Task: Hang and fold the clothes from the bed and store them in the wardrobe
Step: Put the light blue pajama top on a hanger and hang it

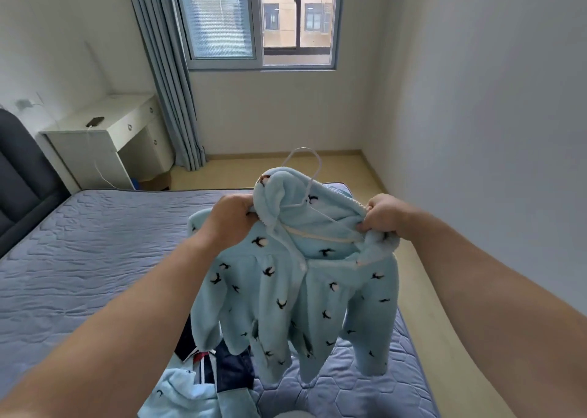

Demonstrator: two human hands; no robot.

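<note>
Left hand (230,216) and right hand (382,213) grip a pale-blue bird-print fleece jacket (295,290) on a thin white wire hanger (306,176); uneven shoulders could let it slip off.

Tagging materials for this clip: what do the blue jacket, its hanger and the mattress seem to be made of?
The blue jacket looks like soft fleece or plush, matte; its thick fuzzy edges show the nap. The hanger is thin, smooth and white, likely plastic or coated wire; I cannot tell which. The mattress has a quilted blue-grey fabric cover with stitched patterns.
</note>
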